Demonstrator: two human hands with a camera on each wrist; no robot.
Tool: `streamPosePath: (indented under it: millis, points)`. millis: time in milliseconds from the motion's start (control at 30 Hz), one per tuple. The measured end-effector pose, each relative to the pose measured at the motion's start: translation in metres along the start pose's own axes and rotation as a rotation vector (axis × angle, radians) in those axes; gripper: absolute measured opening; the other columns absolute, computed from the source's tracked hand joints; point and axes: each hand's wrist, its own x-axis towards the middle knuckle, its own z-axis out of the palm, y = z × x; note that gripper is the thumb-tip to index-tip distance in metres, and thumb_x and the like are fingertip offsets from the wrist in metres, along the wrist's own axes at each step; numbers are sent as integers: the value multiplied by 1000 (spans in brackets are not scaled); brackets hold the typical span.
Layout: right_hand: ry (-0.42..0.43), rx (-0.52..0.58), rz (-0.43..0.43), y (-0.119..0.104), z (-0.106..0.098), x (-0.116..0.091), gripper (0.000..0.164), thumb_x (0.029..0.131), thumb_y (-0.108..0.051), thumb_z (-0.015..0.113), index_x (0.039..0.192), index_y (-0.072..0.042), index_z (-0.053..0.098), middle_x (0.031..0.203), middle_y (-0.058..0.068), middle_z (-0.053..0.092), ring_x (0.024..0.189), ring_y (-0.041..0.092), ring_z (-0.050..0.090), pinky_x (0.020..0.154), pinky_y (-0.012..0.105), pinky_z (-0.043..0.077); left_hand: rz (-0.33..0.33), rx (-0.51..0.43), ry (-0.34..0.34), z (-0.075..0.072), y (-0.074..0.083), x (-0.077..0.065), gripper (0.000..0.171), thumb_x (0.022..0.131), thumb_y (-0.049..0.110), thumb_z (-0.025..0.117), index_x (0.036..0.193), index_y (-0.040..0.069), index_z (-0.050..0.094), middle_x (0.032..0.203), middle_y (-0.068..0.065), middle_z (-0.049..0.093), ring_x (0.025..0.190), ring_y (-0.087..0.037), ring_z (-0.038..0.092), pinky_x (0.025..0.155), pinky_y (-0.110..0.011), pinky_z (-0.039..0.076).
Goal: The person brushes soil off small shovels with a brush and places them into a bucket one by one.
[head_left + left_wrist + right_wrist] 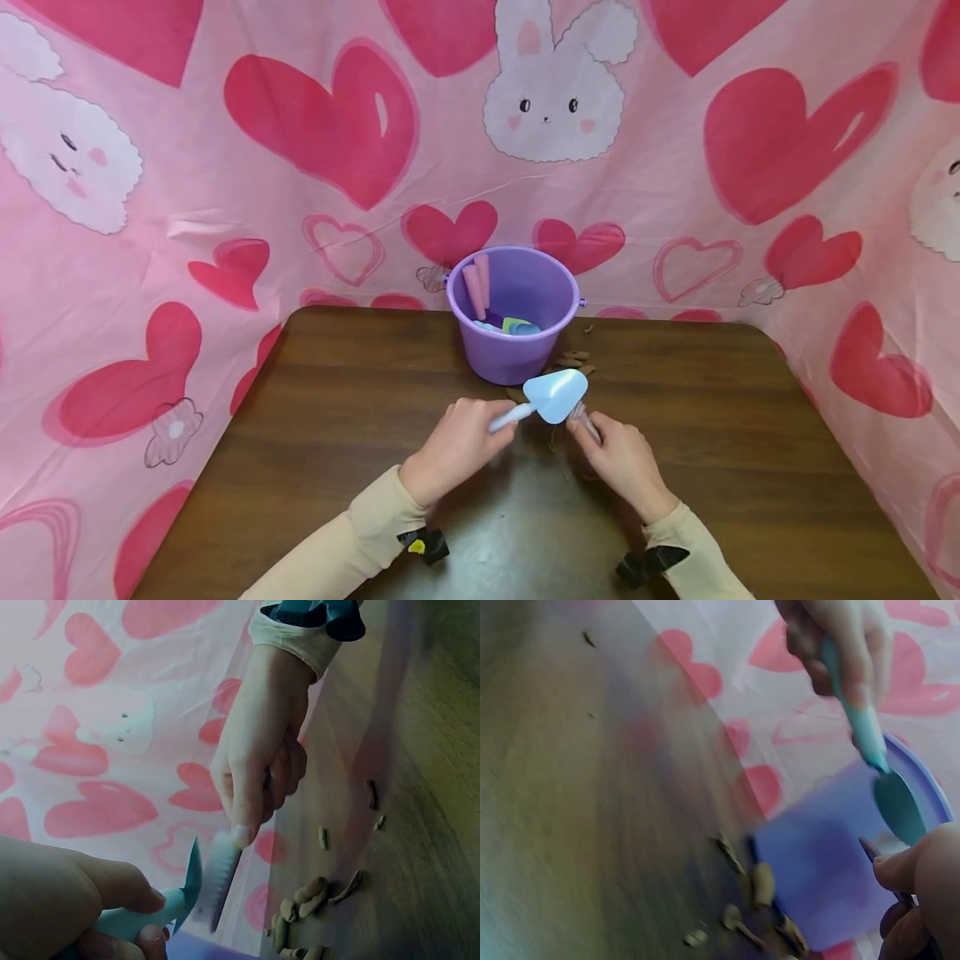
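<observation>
My left hand (463, 442) grips the handle of a light blue toy shovel (556, 395), its blade pointing toward the right hand. My right hand (624, 458) pinches a small brush (587, 422); its pale bristles (219, 874) appear close to the shovel blade in the left wrist view. Both tools are held in front of a purple bucket (506, 354). Brown, dried-looking bits (574, 359) lie on the table beside the bucket's base, several of them clustered in the left wrist view.
Inside the bucket are two pink stick-like pieces (475, 292) and some blue and green items (523, 328). The dark wooden table (360, 375) meets a pink cloth with hearts and rabbits (450, 167) at its back and sides.
</observation>
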Motion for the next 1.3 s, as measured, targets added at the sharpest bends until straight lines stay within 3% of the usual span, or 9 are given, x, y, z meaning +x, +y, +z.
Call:
streamPosePath:
  millis: [133,367,500,700,833,1033,1167,1300]
  points:
    - [-23,-1,-27,-6,6,-1,38,98,-35,70,72,-15,51,58,-5,42,54,14,43,51,33,35,3,15,6,2,-2,1,9,95,11,72,103,9,76,66,6,54,52,-5,45,48,-22,41]
    - [60,-12,22,1,-5,0,40,99,-36,69,70,-15,50,58,-4,39,56,17,43,53,33,33,-2,30,-25,-3,-5,-5,4,94,9,71,95,11,75,62,9,47,52,-6,43,48,-23,39]
    - [59,-17,24,5,-12,3,39,100,-36,68,72,-15,50,60,-4,38,57,18,43,54,34,34,3,10,-19,-4,-4,-6,8,94,10,72,100,10,77,63,9,51,52,-5,45,48,-23,41]
    - [54,3,43,9,-16,2,40,101,-36,66,73,-13,51,60,-3,40,58,18,44,55,34,35,28,55,45,-10,1,-5,12,92,12,74,104,11,77,71,7,61,57,-7,50,53,-24,44]
    - [49,18,74,14,-19,-2,36,101,-35,67,77,-11,56,63,0,46,59,17,44,55,33,36,30,56,96,-24,8,-7,12,89,10,76,102,12,76,75,6,63,60,-10,51,57,-26,45]
    - [51,22,88,18,-23,-7,35,101,-35,67,78,-11,57,66,2,51,60,18,46,56,34,36,19,22,158,-58,25,-1,23,85,0,71,108,4,68,82,-2,63,68,-15,55,63,-31,49]
    - [53,18,78,17,-22,-11,36,100,-34,68,75,-12,54,64,1,49,59,18,45,55,34,36,25,30,221,-75,27,13,25,90,1,72,114,2,65,88,-8,66,73,-21,60,66,-37,53]
    - [41,26,79,15,-19,-14,36,101,-35,67,75,-13,53,63,-1,47,57,17,44,53,33,35,47,59,278,-79,21,30,21,92,3,75,112,-1,73,96,-13,71,84,-27,65,77,-45,56]
